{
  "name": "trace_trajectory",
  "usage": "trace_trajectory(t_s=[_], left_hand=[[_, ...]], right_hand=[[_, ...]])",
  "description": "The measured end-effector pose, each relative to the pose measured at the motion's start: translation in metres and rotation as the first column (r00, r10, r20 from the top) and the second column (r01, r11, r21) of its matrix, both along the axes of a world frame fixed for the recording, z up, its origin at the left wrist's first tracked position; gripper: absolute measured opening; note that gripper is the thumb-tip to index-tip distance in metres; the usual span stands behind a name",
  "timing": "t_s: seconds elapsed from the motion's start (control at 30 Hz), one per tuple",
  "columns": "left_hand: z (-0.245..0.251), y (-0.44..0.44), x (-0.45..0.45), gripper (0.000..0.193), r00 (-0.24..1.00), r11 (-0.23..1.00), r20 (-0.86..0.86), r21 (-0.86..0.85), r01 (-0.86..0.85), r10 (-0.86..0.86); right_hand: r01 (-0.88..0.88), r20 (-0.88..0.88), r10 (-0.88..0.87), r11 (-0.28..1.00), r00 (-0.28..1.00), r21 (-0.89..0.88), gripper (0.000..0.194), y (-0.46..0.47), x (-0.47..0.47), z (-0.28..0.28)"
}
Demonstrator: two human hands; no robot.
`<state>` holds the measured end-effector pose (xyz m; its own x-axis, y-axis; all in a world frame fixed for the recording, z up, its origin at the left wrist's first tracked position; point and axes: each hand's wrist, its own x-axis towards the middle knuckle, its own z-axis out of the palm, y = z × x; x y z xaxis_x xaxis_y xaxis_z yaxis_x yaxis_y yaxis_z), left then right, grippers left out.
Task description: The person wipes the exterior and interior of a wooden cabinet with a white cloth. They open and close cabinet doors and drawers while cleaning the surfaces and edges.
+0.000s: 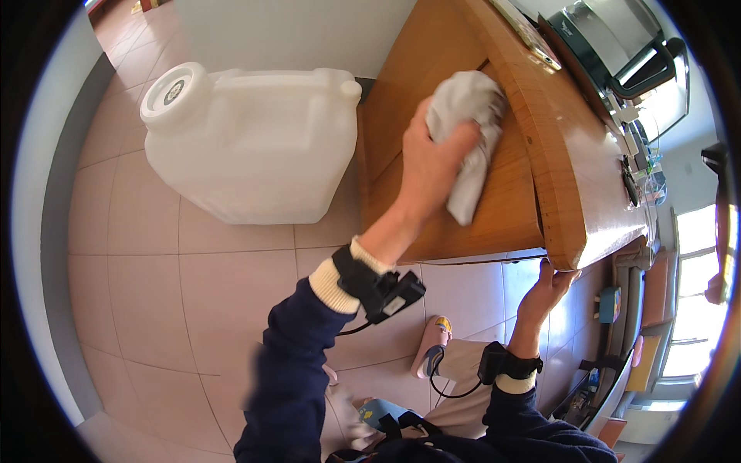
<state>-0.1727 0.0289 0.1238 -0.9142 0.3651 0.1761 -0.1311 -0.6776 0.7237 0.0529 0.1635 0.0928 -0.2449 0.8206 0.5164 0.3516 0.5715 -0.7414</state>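
Note:
A crumpled grey-white cloth (466, 110) is gripped in my left hand (431, 156), thumb over it, against the side of a wooden cabinet (503, 202), just below its top edge. At the cabinet's near corner, my right hand (547, 292) touches the underside of the overhanging top; some fingertips are hidden there. Both wrists wear black strapped devices with cables. To the left of the cabinet, a large translucent white plastic jug (255, 144) with a round screw cap (173, 95) stands on the tiled floor.
A phone (527, 35) and an electric kettle (613, 52) sit on the cabinet top, with chargers and cables (637, 139) farther along. A small blue stool (609, 305) and a sofa (657, 289) are at the right. My slippered foot (431, 347) is below the cabinet in view.

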Motion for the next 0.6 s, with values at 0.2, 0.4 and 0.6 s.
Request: trace_trajectory(t_s=[0.2,0.4,0.6], left_hand=[[-0.006,-0.017,0.018,0.035,0.957,0.991,0.284,-0.094,0.097,-0.067],[-0.028,-0.042,0.075,0.052,0.997,0.990,-0.079,-0.136,-0.021,0.010],[-0.130,-0.034,0.073,0.043,0.927,0.980,0.373,-0.193,0.044,0.032]], right_hand=[[-0.112,-0.153,0.115,0.993,0.982,0.027,0.048,-0.004,-0.003,-0.002],[-0.147,-0.166,0.135,0.987,0.977,-0.061,0.043,0.002,0.005,-0.002],[-0.202,-0.114,0.185,0.965,0.976,-0.168,0.046,0.007,0.008,0.002]])
